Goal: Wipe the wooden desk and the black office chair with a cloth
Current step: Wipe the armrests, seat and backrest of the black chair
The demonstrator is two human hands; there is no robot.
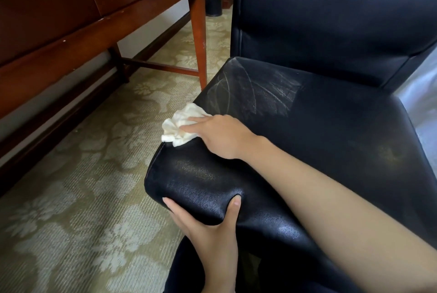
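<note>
The black office chair [331, 108] fills the right half of the view, its leather seat streaked with pale wipe marks near the back left. My right hand [222, 136] presses a crumpled white cloth [182, 127] against the seat's left edge. My left hand [210, 228] grips the seat's rounded front left corner, thumb on top and fingers underneath. The wooden desk [71, 32] stands to the left, seen from low down, with a drawer front and slim legs.
Patterned beige carpet [82, 198] covers the floor between desk and chair. A black cylindrical bin [213, 0] with a metal rim stands behind the desk leg [199, 39]. A dark baseboard runs along the wall under the desk.
</note>
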